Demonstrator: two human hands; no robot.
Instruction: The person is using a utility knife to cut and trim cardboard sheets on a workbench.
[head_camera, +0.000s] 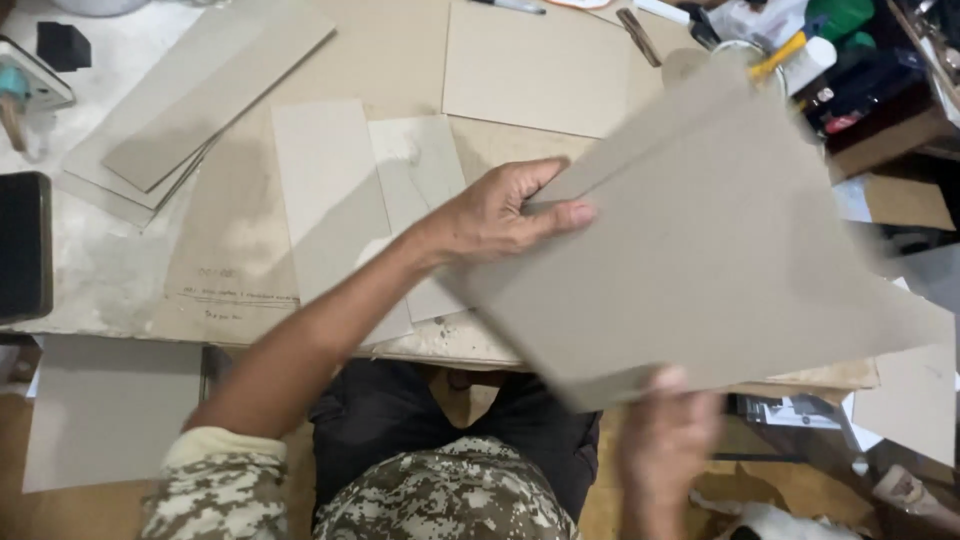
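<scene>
A large grey cardboard sheet (700, 250) is held tilted above the workbench at the right of the head view. My left hand (500, 212) grips its left edge, thumb on top and fingers behind. My right hand (665, 440) holds its lower edge from underneath, thumb showing over the board. The sheet looks blurred and hides the bench behind it.
Several grey board strips (330, 200) and pieces lie on the wooden workbench (400, 50), with a stack (200, 100) at the left and a rectangle (535, 65) at the back. A black box (22, 245) sits far left. Tools and clutter (800, 45) crowd the back right.
</scene>
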